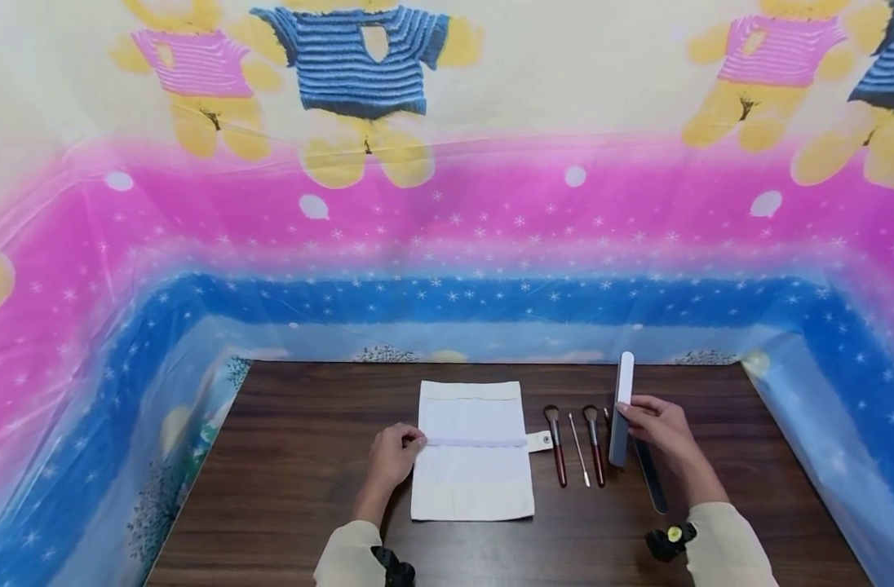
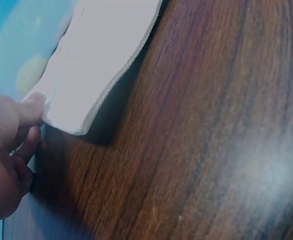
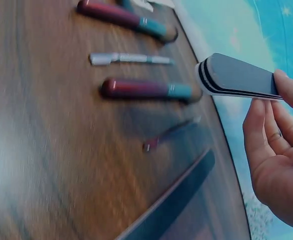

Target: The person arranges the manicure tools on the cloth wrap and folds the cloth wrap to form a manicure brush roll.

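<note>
A white fabric pouch [image 1: 472, 481] lies spread out, a fold across its middle and a snap tab [image 1: 540, 441] sticking out at its right. My left hand [image 1: 394, 454] pinches its left edge between thumb and fingers; in the left wrist view that edge of the pouch [image 2: 101, 60] is raised off the wood. My right hand [image 1: 666, 425] holds a nail buffer [image 3: 241, 75] by one end, thumb on its grey face and fingers beneath. The buffer has grey and white faces with black layers between, and is held above the table beside the brushes.
Right of the pouch lie two makeup brushes [image 1: 559, 456] with red-brown handles, with a slim metal tool [image 1: 579, 452] between them. A thin short tool [image 3: 171, 134] and a dark nail file [image 1: 650, 481] lie under the right hand. Printed cloth [image 1: 432, 302] hangs behind the wooden table [image 1: 293, 489].
</note>
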Motion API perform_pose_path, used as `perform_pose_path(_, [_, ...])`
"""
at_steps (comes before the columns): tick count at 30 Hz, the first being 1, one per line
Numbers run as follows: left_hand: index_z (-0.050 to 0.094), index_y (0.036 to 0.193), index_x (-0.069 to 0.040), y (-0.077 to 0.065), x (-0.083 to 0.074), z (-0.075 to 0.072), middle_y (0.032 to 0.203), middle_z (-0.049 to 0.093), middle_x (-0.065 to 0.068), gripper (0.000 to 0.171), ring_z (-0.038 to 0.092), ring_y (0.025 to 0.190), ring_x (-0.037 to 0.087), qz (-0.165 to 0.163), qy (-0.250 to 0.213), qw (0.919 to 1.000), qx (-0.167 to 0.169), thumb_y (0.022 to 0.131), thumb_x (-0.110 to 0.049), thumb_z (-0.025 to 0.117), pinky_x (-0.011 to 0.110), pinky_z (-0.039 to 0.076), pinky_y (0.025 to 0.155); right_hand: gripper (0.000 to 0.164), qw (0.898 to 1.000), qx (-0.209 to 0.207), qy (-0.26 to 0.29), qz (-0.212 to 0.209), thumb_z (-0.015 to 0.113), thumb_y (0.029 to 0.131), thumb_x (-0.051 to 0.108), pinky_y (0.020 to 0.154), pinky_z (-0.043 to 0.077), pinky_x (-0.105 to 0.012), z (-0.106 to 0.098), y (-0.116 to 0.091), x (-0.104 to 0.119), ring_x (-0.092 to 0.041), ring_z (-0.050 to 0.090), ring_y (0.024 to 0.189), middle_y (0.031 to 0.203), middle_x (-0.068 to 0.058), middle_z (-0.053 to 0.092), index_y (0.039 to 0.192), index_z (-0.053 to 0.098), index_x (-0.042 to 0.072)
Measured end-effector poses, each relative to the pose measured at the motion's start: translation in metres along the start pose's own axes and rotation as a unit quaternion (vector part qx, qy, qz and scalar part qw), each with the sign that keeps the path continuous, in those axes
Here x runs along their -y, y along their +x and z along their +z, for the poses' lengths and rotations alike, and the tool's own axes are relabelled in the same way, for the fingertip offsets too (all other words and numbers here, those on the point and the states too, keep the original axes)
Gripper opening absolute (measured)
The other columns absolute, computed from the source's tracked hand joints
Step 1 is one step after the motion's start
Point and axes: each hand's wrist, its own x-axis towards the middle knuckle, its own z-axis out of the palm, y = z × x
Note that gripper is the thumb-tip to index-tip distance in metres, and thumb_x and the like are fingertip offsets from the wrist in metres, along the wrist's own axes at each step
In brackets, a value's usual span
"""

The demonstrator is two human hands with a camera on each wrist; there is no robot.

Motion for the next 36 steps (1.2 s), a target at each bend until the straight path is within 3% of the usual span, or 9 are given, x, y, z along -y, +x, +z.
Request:
perform_pose_path(10, [0.075,0.088,-0.004,0.004,0.005,-0.002,0.083,0.07,0.008,0.007,0.053,0.072,0.013,0.013,-0.032,0.9993,0.016,0.092,-0.005,0.07,0.027,0.045,0.067,0.055,0.998,0.039,0.045,-0.019,0.066,0.1,0.026,0.086,0.06,-0.027,0.037,0.009,0.03,0.002,0.066,0.084,0.093,0.015,0.067,0.139,0.049,-0.008])
perform_pose_path(16, [0.075,0.088,-0.003,0.004,0.006,-0.004,0.084,0.07,0.008,0.007,0.054,0.073,0.013,0.024,-0.042,0.9983,0.034,0.093,-0.005,0.069,0.026,0.045,0.067,0.052,0.997,0.058,0.049,-0.019,0.066,0.1,0.025,0.087,0.06,-0.029,0.062,0.013,0.041,-0.001,0.066,0.085,0.098,0.009,0.068,0.139,0.051,-0.007])
perform_pose_path(27, [0.075,0.09,-0.003,0.003,0.009,-0.005,0.082,0.069,0.007,0.007,0.053,0.073,0.013,0.009,-0.042,0.9987,0.028,0.093,-0.006,0.07,0.027,0.044,0.068,0.042,0.992,0.117,0.036,-0.029,0.068,0.098,0.022,0.095,0.058,-0.041,0.115,0.022,0.049,-0.007,0.068,0.09,0.114,-0.009,0.07,0.13,0.06,-0.005])
perform_pose_path(36, [0.075,0.09,-0.003,0.002,0.005,-0.006,0.083,0.07,0.008,0.007,0.055,0.075,0.013,0.019,-0.038,0.9985,0.034,0.093,-0.006,0.069,0.027,0.045,0.07,0.036,0.988,0.145,0.049,-0.016,0.069,0.097,0.019,0.087,0.06,-0.034,0.153,0.026,0.052,-0.009,0.069,0.089,0.106,-0.008,0.071,0.125,0.063,-0.002])
